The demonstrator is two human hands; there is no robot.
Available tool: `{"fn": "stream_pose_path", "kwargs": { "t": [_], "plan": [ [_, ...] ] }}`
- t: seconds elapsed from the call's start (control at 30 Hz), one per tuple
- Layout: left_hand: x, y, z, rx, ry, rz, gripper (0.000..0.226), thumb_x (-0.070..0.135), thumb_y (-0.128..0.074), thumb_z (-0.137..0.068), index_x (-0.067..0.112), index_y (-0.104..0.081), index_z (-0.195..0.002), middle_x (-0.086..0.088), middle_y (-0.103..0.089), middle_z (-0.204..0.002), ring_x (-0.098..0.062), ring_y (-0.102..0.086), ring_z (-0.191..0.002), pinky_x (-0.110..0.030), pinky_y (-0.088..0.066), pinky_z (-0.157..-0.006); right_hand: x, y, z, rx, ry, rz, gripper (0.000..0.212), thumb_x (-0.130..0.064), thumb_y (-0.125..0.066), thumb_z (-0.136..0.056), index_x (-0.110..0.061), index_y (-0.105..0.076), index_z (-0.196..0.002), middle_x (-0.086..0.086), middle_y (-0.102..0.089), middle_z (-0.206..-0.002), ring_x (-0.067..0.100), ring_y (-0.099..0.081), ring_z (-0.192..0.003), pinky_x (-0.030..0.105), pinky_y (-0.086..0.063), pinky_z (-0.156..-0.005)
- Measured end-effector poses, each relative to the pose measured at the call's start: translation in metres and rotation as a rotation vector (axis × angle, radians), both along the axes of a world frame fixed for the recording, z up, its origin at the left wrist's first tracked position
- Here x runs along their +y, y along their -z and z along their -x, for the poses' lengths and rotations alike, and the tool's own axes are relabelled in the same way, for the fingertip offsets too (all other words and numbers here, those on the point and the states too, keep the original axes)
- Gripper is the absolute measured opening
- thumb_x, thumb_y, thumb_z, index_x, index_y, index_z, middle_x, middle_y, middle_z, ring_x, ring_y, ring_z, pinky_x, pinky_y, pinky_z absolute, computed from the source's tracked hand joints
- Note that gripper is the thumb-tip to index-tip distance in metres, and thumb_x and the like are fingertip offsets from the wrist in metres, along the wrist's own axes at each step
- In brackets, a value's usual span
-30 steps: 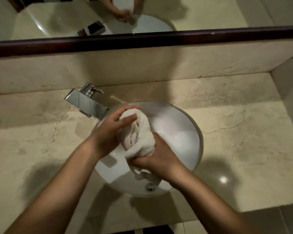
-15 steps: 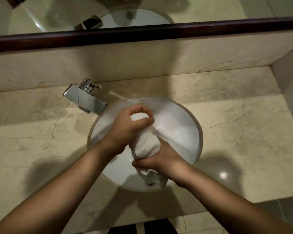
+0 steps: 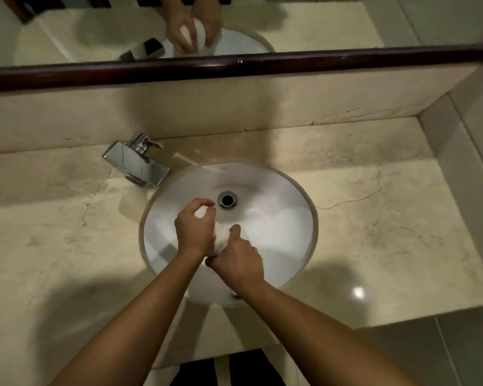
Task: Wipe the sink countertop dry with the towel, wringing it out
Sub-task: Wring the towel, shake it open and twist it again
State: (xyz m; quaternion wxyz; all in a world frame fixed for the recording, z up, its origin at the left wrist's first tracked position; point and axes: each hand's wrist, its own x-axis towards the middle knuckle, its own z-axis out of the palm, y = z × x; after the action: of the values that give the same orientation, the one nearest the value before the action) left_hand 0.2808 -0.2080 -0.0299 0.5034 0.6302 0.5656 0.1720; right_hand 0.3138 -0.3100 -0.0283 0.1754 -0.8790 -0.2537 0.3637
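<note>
Towel [image 3: 221,237] above sink [image 3: 285,218]

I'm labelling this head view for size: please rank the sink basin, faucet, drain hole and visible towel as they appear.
1. Sink basin, by far largest.
2. Faucet.
3. Towel and drain hole: alike as seen; both hands cover most of the towel, so unranked.

Two hands, the left hand [image 3: 193,229] and right hand [image 3: 239,261], one white towel [image 3: 221,237], one sink [image 3: 279,218], one drain [image 3: 227,200], one faucet [image 3: 137,162], one countertop [image 3: 374,218], one mirror [image 3: 318,20].
</note>
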Motion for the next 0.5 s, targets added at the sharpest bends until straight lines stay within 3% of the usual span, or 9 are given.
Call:
{"fn": "stream_pose_path", "kwargs": {
  "t": [0.07, 0.17, 0.27, 0.37, 0.5],
  "plan": [
    [0.003, -0.022, 0.002, -0.057, -0.062, 0.031, 0.012, 0.024, -0.069, -0.093, 0.022, -0.073, -0.104, 0.005, -0.071, -0.103, -0.018, -0.065, -0.100, -0.032, -0.052, -0.086, -0.005, -0.021, -0.005, -0.019, 0.011, -0.054, 0.068, -0.047, -0.077, -0.077, -0.020, -0.037, -0.125, 0.004, -0.069, -0.104, 0.031, -0.069, -0.093, 0.038, -0.054, -0.073],
    [0.001, -0.060, 0.009, -0.197, -0.141, 0.195, 0.049, 0.045, -0.079, -0.085, 0.026, -0.059, -0.126, 0.002, -0.065, -0.119, -0.018, -0.063, -0.108, -0.037, -0.055, -0.092, -0.015, -0.068, -0.009, 0.007, 0.073, -0.227, 0.077, -0.049, -0.081, -0.067, -0.028, -0.035, -0.125, -0.002, -0.064, -0.116, 0.025, -0.066, -0.100, 0.041, -0.053, -0.077],
    [0.000, -0.097, 0.018, -0.364, -0.149, 0.361, 0.071, 0.044, -0.084, -0.079, 0.026, -0.047, -0.137, -0.003, -0.064, -0.127, -0.022, -0.067, -0.111, -0.042, -0.060, -0.088, -0.025, -0.114, -0.010, 0.194, 0.133, -0.433, 0.084, -0.039, -0.089, -0.062, -0.040, -0.036, -0.127, -0.011, -0.059, -0.122, 0.011, -0.066, -0.100, 0.037, -0.061, -0.075],
    [0.003, -0.141, 0.027, -0.518, -0.236, 0.379, 0.060, 0.031, -0.078, -0.088, 0.017, -0.047, -0.137, -0.008, -0.065, -0.130, -0.023, -0.069, -0.110, -0.039, -0.061, -0.080, -0.039, -0.159, -0.016, 0.329, 0.147, -0.575, 0.072, -0.033, -0.090, -0.068, -0.043, -0.048, -0.125, -0.013, -0.066, -0.117, 0.007, -0.069, -0.096, 0.018, -0.054, -0.061],
    [0.006, -0.194, 0.048, -0.673, -0.165, 0.356, 0.049, 0.036, -0.068, -0.094, 0.020, -0.050, -0.136, -0.003, -0.069, -0.127, -0.022, -0.070, -0.111, -0.040, -0.061, -0.075, -0.052, -0.206, -0.022, 0.171, 0.125, -0.720, 0.044, -0.030, -0.075, -0.082, -0.050, -0.059, -0.118, -0.014, -0.065, -0.125, 0.002, -0.065, -0.107, 0.022, -0.056, -0.082]
  ]
}}
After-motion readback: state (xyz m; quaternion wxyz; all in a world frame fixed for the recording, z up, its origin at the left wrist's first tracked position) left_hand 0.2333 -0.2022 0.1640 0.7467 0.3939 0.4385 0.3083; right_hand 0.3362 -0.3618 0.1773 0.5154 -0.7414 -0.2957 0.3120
